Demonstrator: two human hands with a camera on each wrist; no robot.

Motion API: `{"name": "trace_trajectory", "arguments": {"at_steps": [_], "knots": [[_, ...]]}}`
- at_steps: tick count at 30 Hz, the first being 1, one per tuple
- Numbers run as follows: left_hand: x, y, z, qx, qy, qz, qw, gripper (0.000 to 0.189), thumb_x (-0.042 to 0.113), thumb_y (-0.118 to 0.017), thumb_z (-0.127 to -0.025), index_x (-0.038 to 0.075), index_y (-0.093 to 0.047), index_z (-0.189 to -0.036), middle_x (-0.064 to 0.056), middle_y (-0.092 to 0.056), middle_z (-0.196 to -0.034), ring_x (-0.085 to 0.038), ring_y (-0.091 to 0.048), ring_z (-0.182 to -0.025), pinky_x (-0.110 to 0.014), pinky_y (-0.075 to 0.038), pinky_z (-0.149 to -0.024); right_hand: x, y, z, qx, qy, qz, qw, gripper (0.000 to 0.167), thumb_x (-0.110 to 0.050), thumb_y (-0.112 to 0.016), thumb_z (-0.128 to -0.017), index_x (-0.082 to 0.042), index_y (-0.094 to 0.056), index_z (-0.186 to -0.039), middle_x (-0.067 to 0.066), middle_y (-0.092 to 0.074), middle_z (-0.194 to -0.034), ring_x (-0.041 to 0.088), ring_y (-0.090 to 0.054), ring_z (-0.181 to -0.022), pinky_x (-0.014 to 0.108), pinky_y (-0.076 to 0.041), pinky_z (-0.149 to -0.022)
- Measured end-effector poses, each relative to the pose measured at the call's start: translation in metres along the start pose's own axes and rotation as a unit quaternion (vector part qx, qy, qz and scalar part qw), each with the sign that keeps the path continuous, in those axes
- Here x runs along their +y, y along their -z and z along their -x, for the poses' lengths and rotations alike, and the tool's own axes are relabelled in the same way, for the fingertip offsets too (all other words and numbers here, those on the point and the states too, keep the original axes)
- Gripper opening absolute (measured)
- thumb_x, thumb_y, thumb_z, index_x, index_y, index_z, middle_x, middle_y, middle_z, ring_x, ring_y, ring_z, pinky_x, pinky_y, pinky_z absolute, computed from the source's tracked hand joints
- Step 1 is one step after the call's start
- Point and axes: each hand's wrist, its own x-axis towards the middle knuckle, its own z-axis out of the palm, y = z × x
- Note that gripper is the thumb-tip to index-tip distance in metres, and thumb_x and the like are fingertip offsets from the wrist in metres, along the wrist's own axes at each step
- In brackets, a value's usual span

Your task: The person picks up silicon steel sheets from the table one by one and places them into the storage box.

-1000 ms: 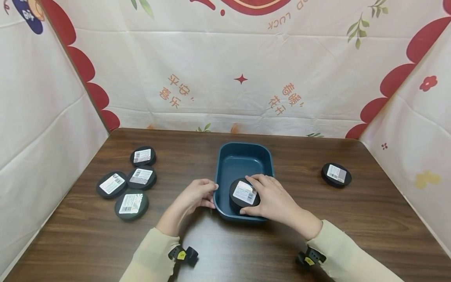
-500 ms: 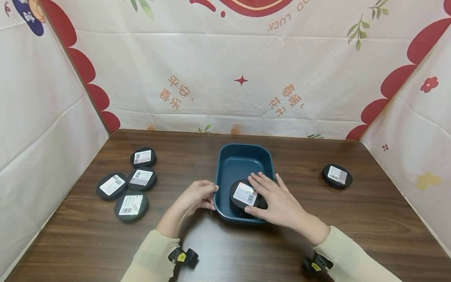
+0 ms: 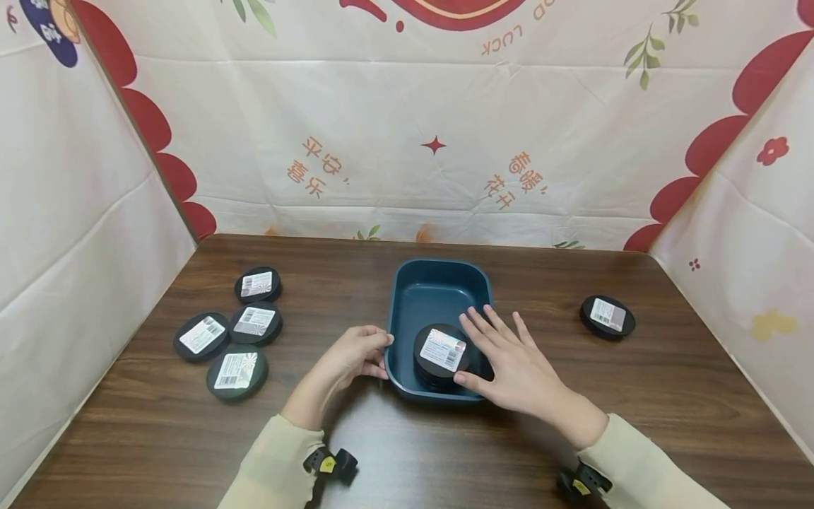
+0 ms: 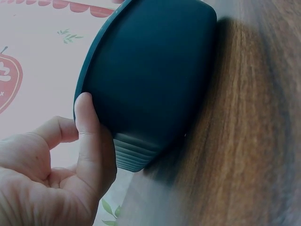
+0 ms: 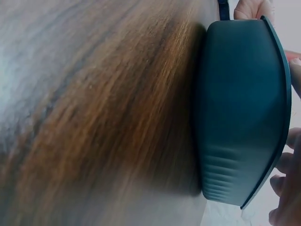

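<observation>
A deep blue rectangular tray [image 3: 439, 272] rests on the brown wooden table. In its near end lies a round black disc [image 3: 441, 351] with a silvery white barcode label, and more black edge shows beneath and beside it. My left hand [image 3: 351, 359] pinches the tray's left rim between thumb and fingers; the left wrist view shows the thumb [image 4: 87, 125] against the outer wall. Over the tray's near right rim my right hand [image 3: 518, 364] is spread with straight fingers, its thumb close to the disc's edge. In the right wrist view only parts of its fingers [image 5: 287, 162] show.
On the table's left, several similar black discs [image 3: 257, 322] lie close together, labels up. One more black disc [image 3: 607, 317] lies at the right. A white printed cloth [image 3: 407, 106] with red scallops stands behind the table [image 3: 407, 452] and along both sides.
My right hand has let go of the black disc, spread its fingers and drawn back to the right. The disc stays in the tray. My left hand has kept its hold on the rim.
</observation>
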Motion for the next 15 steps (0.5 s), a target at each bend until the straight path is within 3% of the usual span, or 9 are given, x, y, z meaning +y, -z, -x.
{"name": "trace_trajectory", "arguments": {"at_steps": [15], "knots": [[-0.0007, 0.0000, 0.0003, -0.005, -0.003, 0.007, 1.0000, 0.016, 0.008, -0.051, -0.088, -0.007, -0.049, -0.092, -0.003, -0.052, -0.060, -0.010, -0.052, -0.051, -0.022, -0.052, -0.049, 0.0067, 0.0000, 0.0092, 0.010, -0.012, 0.020, 0.9997, 0.084, -0.068, -0.044, -0.084, -0.020, -0.021, -0.149, 0.003, -0.021, -0.153, 0.026, -0.012, -0.142, 0.047, 0.010, -0.112]]}}
